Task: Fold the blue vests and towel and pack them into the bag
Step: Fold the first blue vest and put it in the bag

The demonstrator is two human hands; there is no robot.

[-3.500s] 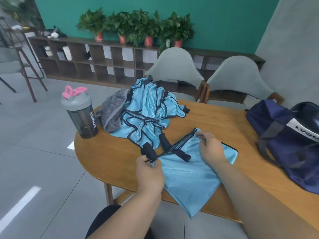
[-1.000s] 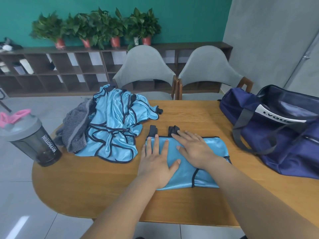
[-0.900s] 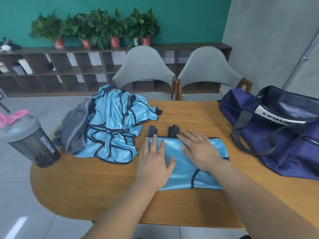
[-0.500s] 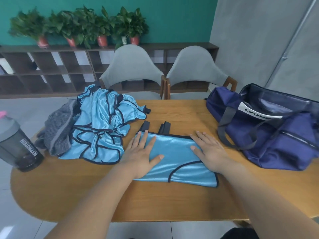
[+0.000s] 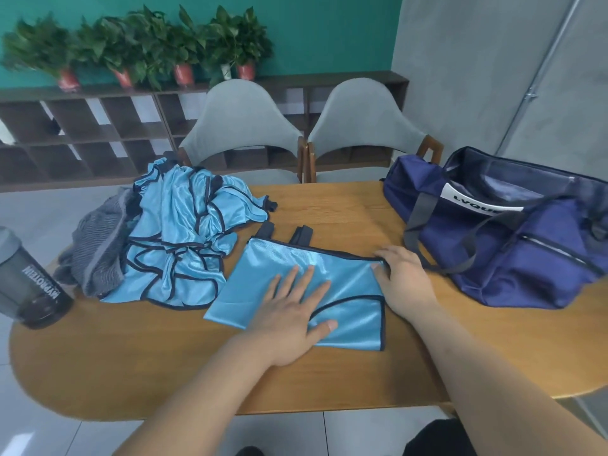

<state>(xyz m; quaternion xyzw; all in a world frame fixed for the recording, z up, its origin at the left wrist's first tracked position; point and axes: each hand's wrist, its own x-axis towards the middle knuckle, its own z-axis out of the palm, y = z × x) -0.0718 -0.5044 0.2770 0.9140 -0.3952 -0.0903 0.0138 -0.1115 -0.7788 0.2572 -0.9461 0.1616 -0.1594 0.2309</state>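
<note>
A folded blue vest [image 5: 263, 274] with dark trim lies flat on the wooden table [image 5: 197, 366], two black straps sticking out at its far edge. My left hand [image 5: 292, 311] presses flat on the vest's middle, fingers spread. At the vest's right edge my right hand [image 5: 399, 278] has its fingers curled around the edge. A heap of unfolded blue vests [image 5: 184, 232] lies to the left, with a grey striped towel [image 5: 95, 248] beside it. The navy duffel bag [image 5: 513, 232] stands open at the right.
A dark shaker bottle [image 5: 29, 284] stands at the table's left edge. Two grey chairs [image 5: 243, 126] sit behind the table. A low shelf with potted plants [image 5: 138, 47] lines the green back wall.
The vest went from half-folded in both hands to a flat packet. My hands smoothed outward; the right hand slid to the right edge and curled onto it, the left stayed flat.
</note>
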